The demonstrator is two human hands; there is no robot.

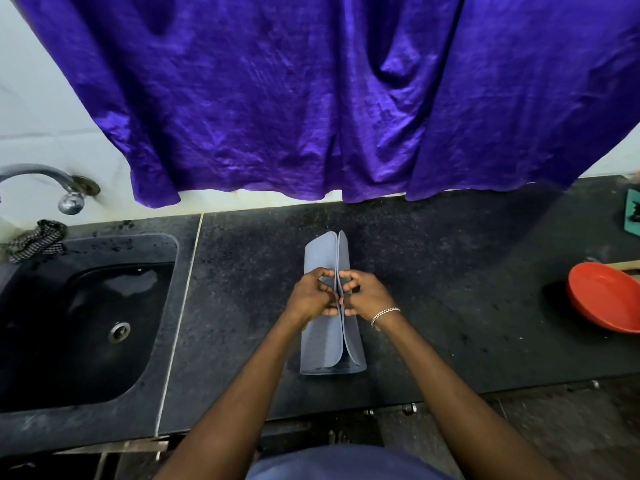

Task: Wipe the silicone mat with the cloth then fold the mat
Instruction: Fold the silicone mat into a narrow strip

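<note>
Grey silicone mat lies on the dark worktop directly beneath both hands. Its two long edges are raised and meet between them. Left hand and right hand each pinch a raised edge, fingers curled. Checked cloth sits well left of the left hand, by the sink.

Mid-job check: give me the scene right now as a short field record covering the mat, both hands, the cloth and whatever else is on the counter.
mat: grey silicone mat on the dark countertop, both long sides lifted and meeting at the middle
left hand: left hand pinches the left flap
right hand: right hand pinches the right flap
cloth: checked cloth by the far left corner of the sink, apart from both hands
other: red bowl at the counter's right
stage: fold under way, not flattened
</note>
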